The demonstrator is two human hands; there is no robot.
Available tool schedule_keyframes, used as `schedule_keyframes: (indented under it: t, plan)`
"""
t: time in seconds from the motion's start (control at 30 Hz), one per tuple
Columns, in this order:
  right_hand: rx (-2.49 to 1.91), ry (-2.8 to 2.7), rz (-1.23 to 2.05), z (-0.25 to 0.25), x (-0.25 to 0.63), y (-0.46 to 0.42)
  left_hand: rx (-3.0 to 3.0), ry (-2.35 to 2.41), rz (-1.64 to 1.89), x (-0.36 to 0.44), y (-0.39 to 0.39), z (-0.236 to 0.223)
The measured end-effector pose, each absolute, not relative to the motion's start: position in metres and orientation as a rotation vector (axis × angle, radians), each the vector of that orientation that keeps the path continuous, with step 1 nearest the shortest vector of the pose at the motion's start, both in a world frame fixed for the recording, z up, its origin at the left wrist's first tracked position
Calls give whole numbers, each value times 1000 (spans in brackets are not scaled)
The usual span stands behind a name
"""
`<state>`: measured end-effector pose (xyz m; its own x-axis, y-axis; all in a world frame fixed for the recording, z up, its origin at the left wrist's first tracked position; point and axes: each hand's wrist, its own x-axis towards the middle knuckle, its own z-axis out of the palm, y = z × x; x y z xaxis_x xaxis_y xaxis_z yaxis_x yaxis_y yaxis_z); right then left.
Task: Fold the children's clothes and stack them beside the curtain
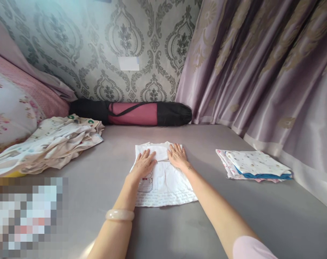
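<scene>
A small white shirt [166, 185] lies flat on the grey surface in front of me, with lines of print near its lower hem and a drawn figure on its left side. My left hand [144, 163] rests on the shirt's upper left part, fingers spread. On the upper right part lies my right hand [177, 156], palm down with its fingers stretched out. Both hands press on the cloth without gripping it. A pale bangle [119, 215] circles my left wrist.
Folded clothes [256, 163] are stacked at the right. Loose garments [63, 144] lie heaped at the left beside a floral pillow [12, 104]. A black and maroon long bag [133, 114] lies along the wall. Curtains [249, 64] hang at right; the lower left corner is pixelated.
</scene>
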<state>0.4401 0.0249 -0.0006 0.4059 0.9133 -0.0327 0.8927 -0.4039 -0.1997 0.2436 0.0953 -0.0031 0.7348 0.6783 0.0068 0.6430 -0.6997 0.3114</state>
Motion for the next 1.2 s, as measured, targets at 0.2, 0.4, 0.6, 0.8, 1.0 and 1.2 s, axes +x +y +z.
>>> schedule_keyframes:
  t: [0.2, 0.4, 0.6, 0.8, 1.0, 1.2]
  plan:
    - [-2334, -1757, 109, 8, 428, 21, 2665, 1110, 258, 244, 96, 0]
    - [-2219, -1883, 311, 5, 417, 19, 2718, 1097, 160, 243, 97, -8]
    - [-2114, -1905, 370, 25, 434, -16, 2768, 968, 218, 230, 102, -6]
    - [-2069, -2034, 221, 31, 440, -73, 2928, 683, 282, 192, 84, 2]
    - [-2067, -2165, 247, 7, 427, -96, 2986, 593, 282, 181, 43, -14]
    - [-2101, -2165, 267, 4, 427, -96, 3007, 591, 316, 183, 42, -23]
